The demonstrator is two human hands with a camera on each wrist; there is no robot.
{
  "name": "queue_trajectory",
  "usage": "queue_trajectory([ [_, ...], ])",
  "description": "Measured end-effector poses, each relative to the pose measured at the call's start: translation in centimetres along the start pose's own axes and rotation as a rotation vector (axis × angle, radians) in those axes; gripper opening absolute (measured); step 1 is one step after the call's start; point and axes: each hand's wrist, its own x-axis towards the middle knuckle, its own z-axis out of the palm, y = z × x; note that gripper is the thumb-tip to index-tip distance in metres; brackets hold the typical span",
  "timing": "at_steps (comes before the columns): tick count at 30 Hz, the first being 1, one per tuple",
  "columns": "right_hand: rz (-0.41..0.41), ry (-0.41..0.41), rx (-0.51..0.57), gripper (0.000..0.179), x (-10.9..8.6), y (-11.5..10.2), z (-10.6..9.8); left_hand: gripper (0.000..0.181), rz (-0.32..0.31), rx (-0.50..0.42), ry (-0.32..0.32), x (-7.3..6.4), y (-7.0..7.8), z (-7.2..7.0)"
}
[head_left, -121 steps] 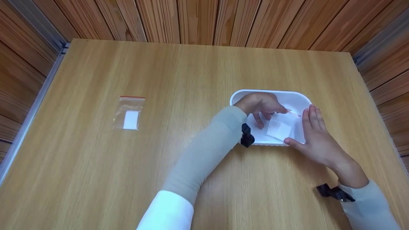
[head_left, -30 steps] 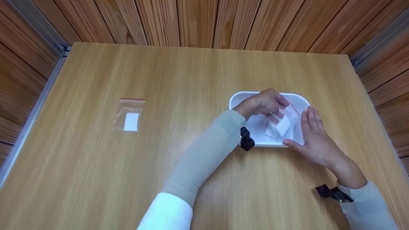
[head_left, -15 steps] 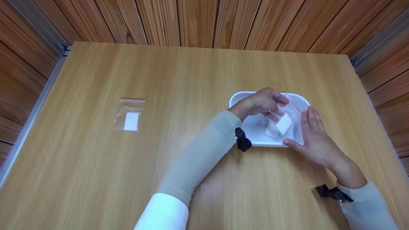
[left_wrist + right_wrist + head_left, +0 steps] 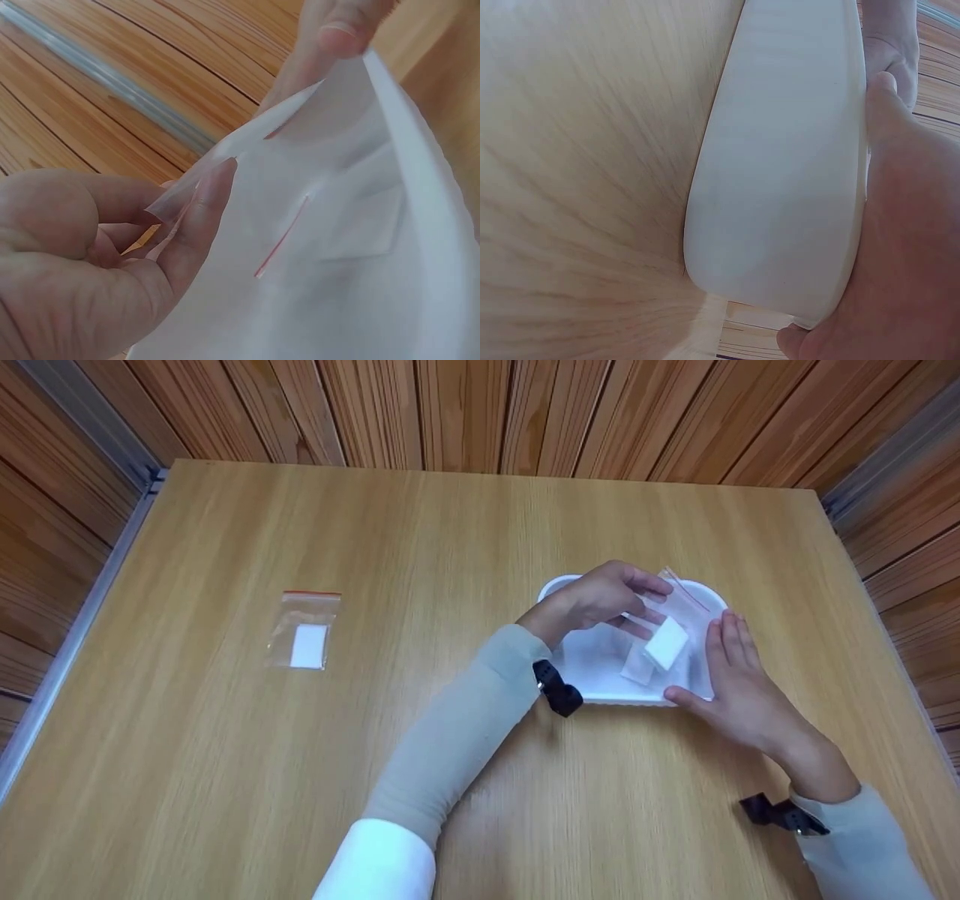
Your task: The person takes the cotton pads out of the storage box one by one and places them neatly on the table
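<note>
My left hand [image 4: 604, 596] pinches the top of a clear zip bag [image 4: 684, 594] with a red strip and a white block inside, tilted above the white tray [image 4: 611, 699]. In the left wrist view, thumb and fingers hold the edge of the film [image 4: 277, 116]. Below it another zip bag [image 4: 637, 669] lies in the tray, partly covered; its red strip [image 4: 281, 236] shows in the left wrist view. My right hand [image 4: 750, 697] rests on the tray's right rim, fingers straight and thumb on the near edge. The right wrist view shows the tray's outer wall [image 4: 780, 165] beside that hand.
On the left of the wooden table [image 4: 450, 547] lies one more zip bag [image 4: 309, 645] with a white block and a red strip. Wood-panelled walls [image 4: 465, 412] close off the back and sides.
My left hand has taken hold of a zip bag in the tray and drawn it up and to the left, its block now tilted. The right hand has stayed on the rim.
</note>
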Motion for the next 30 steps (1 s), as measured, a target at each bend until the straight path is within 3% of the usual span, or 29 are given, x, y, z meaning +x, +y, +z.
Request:
queue_trajectory([
  [9, -0.022, 0.031, -0.013, 0.116, -0.2, 0.1, 0.2, 0.041, 0.079, -0.089, -0.012, -0.9, 0.1, -0.7],
  [30, 0.016, 0.016, -0.032, 0.119, -0.2, -0.1, 0.2, 0.040, 0.126, -0.196, 0.008, -2.8, -1.0, -3.5],
])
